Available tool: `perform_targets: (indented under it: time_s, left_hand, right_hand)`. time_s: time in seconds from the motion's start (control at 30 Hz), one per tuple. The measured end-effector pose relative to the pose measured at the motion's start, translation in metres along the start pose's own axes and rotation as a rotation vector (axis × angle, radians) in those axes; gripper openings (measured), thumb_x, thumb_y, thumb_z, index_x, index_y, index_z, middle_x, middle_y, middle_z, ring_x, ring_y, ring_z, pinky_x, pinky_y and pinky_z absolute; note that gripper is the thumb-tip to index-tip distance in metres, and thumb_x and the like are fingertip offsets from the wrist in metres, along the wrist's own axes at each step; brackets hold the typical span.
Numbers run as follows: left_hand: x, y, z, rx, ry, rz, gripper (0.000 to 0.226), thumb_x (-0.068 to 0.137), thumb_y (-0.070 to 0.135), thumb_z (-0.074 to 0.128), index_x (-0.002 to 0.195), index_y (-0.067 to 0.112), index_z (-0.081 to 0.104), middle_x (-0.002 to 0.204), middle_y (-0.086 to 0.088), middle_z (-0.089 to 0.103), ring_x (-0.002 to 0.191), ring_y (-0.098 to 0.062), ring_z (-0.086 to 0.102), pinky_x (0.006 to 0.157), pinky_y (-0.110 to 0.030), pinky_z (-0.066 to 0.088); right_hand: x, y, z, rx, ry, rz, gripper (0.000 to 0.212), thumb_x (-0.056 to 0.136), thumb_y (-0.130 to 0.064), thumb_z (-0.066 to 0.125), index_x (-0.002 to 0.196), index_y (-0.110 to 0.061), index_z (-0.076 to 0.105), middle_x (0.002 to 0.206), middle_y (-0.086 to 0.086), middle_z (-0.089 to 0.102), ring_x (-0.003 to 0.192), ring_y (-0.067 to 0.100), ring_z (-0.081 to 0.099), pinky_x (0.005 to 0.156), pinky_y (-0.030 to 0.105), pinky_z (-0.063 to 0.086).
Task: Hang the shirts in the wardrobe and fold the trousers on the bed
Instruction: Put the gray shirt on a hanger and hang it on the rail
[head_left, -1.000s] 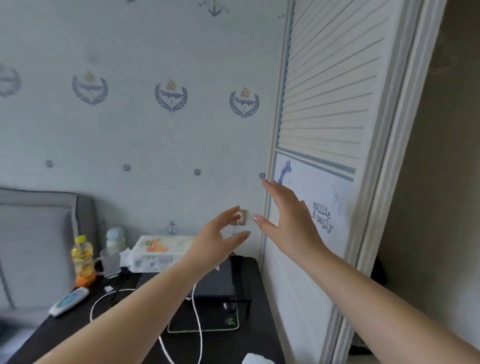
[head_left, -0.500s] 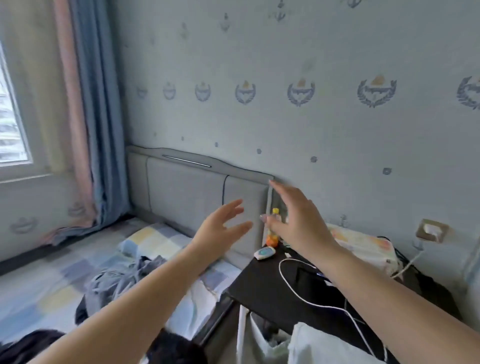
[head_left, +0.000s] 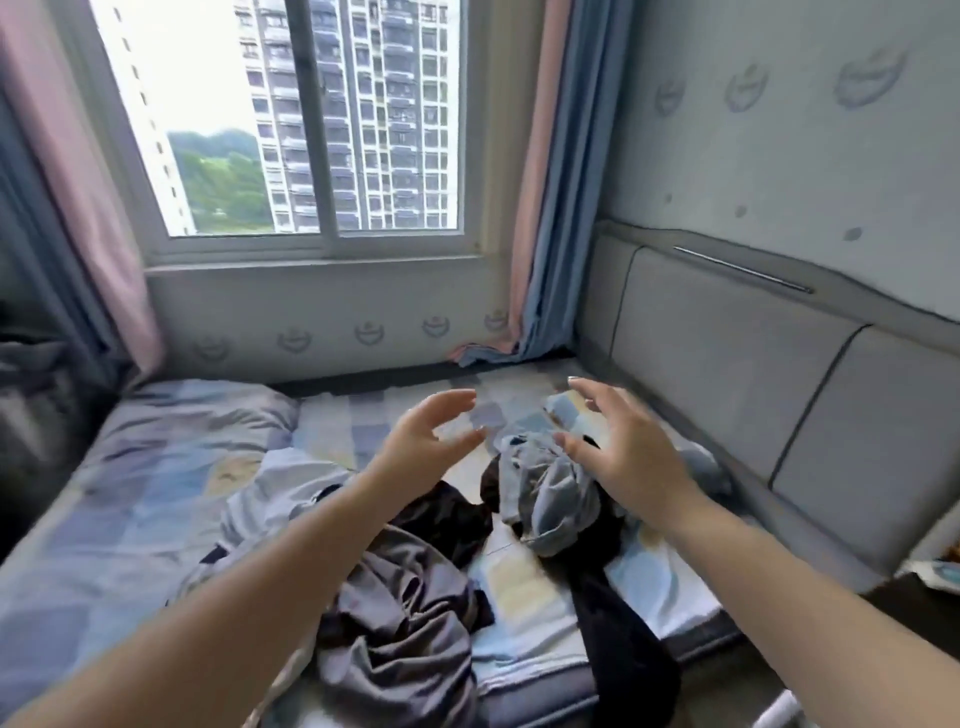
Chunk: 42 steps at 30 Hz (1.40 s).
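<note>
Both the left hand (head_left: 426, 441) and the right hand (head_left: 621, 441) are held empty with fingers spread above the crumpled clothes (head_left: 550, 493) on the bed (head_left: 104, 519), probably so that a garment can be picked up.

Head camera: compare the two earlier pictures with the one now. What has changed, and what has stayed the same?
The view swung left, from the wardrobe door and dark side table to the bed, its heap of clothes and the window. Nothing was taken hold of or let go. The left hand and right hand stay raised, open and empty.
</note>
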<state>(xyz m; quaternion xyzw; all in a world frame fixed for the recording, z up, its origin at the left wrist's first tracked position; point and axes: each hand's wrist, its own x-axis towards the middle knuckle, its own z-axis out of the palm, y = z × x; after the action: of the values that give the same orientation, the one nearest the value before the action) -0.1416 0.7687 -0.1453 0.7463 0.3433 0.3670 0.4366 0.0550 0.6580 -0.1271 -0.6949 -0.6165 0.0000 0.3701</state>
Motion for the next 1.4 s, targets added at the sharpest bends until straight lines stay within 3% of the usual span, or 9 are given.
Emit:
perform_targets:
  time_s: [0.1,0.27,0.43,0.67,0.9,1.13,1.3,1.33,1.4]
  left_hand:
    - [-0.013,-0.045,-0.045,0.065,0.082,-0.107,0.037,0.084,0.025,0.071,0.119,0.028,0.059,0.121,0.007,0.062,0.116,-0.006,0.055,0.101,-0.025,0.041]
    - [-0.022,-0.11,-0.092,0.112,0.209,-0.281,0.034,0.086,0.022,0.07,0.119,0.022,0.062,0.114,0.008,0.064,0.109,-0.005,0.058,0.093,-0.019,0.042]
    - [-0.014,-0.163,-0.115,0.1,0.332,-0.461,0.029,0.087,0.018,0.068,0.116,0.02,0.061,0.113,0.001,0.064,0.11,-0.011,0.059,0.097,-0.027,0.045]
    - [-0.004,-0.232,-0.119,0.041,0.428,-0.687,0.031,0.088,0.014,0.066,0.119,0.013,0.06,0.116,-0.004,0.064,0.107,-0.011,0.059,0.094,-0.022,0.044]
    - [0.034,-0.314,-0.114,-0.01,0.401,-0.823,0.035,0.09,0.014,0.064,0.123,0.009,0.058,0.117,-0.003,0.062,0.109,-0.011,0.057,0.091,-0.021,0.044]
    - [0.088,-0.473,-0.091,0.035,0.243,-0.836,0.023,0.087,0.013,0.066,0.11,0.017,0.062,0.106,0.005,0.064,0.1,-0.004,0.059,0.095,-0.022,0.046]
    - [0.11,-0.61,-0.057,0.183,0.144,-0.795,0.036,0.086,0.02,0.067,0.122,0.016,0.061,0.113,0.012,0.058,0.108,0.0,0.05,0.085,0.002,0.031]
    - [0.112,-0.638,-0.049,0.191,0.147,-0.803,0.042,0.086,0.023,0.068,0.126,0.016,0.058,0.119,0.012,0.058,0.113,-0.001,0.049,0.092,0.0,0.029]
    - [0.118,-0.681,-0.04,0.171,0.196,-0.843,0.053,0.085,0.029,0.068,0.134,0.02,0.052,0.132,0.005,0.056,0.125,-0.008,0.047,0.109,-0.021,0.032]
  right_hand:
    - [0.021,-0.004,0.056,0.051,-0.113,-0.041,0.06,0.086,-0.036,0.067,0.139,-0.021,0.043,0.132,0.002,0.051,0.115,0.018,0.053,0.087,0.025,0.039]
    - [0.061,-0.001,0.147,0.12,-0.298,-0.082,0.061,0.087,-0.036,0.066,0.141,-0.022,0.041,0.135,0.003,0.048,0.123,0.017,0.048,0.096,0.03,0.041]
    - [0.106,0.009,0.227,0.17,-0.462,-0.142,0.062,0.086,-0.038,0.066,0.141,-0.023,0.04,0.134,0.001,0.049,0.121,0.013,0.048,0.09,0.021,0.035]
    - [0.147,0.037,0.323,0.189,-0.67,-0.113,0.064,0.085,-0.04,0.066,0.141,-0.024,0.04,0.138,0.002,0.046,0.127,0.017,0.045,0.101,0.028,0.035]
    - [0.168,0.088,0.413,0.114,-0.779,0.007,0.065,0.086,-0.043,0.065,0.142,-0.025,0.038,0.141,0.005,0.043,0.127,0.019,0.046,0.092,0.025,0.035]
    - [0.172,0.16,0.555,0.061,-0.815,0.094,0.062,0.086,-0.041,0.065,0.141,-0.022,0.042,0.14,0.004,0.045,0.125,0.018,0.047,0.092,0.024,0.034]
    - [0.154,0.208,0.678,0.065,-0.818,0.116,0.061,0.087,-0.038,0.064,0.141,-0.02,0.042,0.14,0.005,0.047,0.127,0.019,0.046,0.1,0.031,0.038]
    - [0.149,0.217,0.702,0.07,-0.812,0.126,0.062,0.087,-0.038,0.064,0.142,-0.019,0.04,0.141,0.006,0.046,0.128,0.02,0.046,0.101,0.032,0.038]
    - [0.141,0.229,0.739,0.094,-0.796,0.144,0.062,0.088,-0.037,0.063,0.142,-0.017,0.039,0.14,0.007,0.047,0.128,0.021,0.046,0.103,0.035,0.039]
